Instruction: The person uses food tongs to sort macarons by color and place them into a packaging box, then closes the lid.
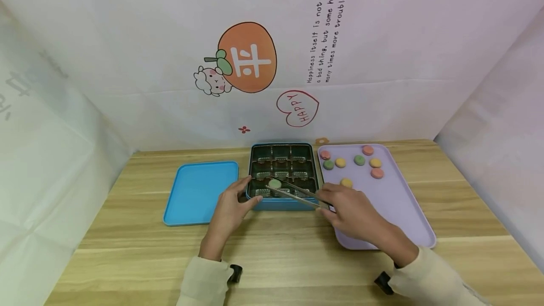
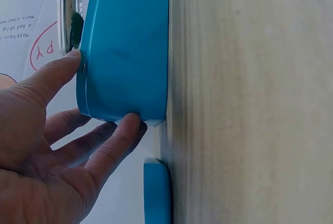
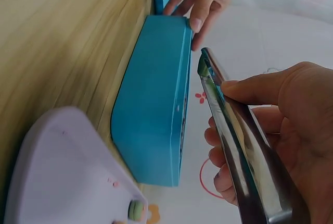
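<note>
over the blue tin point(image 1: 280, 202), tongs point(image 1: 297, 193) point far-left, gripping a green macaron point(image 1: 275, 183)

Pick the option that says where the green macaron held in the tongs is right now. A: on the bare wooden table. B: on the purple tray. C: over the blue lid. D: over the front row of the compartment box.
D: the right hand holds the tongs, whose tips hold the green macaron over the front row of the compartment box, which the left hand touches.
</note>
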Demonstrator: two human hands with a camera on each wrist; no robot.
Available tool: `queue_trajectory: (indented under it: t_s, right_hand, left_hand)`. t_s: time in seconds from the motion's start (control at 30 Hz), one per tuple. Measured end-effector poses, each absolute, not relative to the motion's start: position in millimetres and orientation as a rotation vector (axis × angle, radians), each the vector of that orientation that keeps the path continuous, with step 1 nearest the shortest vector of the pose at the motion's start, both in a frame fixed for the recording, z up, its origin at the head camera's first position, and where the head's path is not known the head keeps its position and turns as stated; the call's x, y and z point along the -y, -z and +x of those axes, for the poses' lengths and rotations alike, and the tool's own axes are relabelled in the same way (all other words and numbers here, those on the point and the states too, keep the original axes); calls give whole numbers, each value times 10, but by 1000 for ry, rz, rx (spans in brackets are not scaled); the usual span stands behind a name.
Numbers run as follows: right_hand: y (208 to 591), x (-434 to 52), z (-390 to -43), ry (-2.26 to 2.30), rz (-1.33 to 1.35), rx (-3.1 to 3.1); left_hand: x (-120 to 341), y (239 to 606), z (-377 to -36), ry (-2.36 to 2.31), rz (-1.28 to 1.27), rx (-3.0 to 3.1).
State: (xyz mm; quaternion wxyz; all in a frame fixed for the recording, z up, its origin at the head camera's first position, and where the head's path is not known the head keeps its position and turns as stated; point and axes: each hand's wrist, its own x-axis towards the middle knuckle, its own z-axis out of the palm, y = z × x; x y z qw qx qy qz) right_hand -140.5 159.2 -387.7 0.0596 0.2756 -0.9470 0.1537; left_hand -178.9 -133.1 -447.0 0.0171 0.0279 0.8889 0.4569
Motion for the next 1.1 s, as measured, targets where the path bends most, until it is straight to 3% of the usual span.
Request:
queue_trajectory:
  t_s: [1.1]
  right_hand:
    - [3904,-1312,-1572,-391,897,2937]
  left_hand:
    - [1329,4475,-1799,-1413,93,-2762]
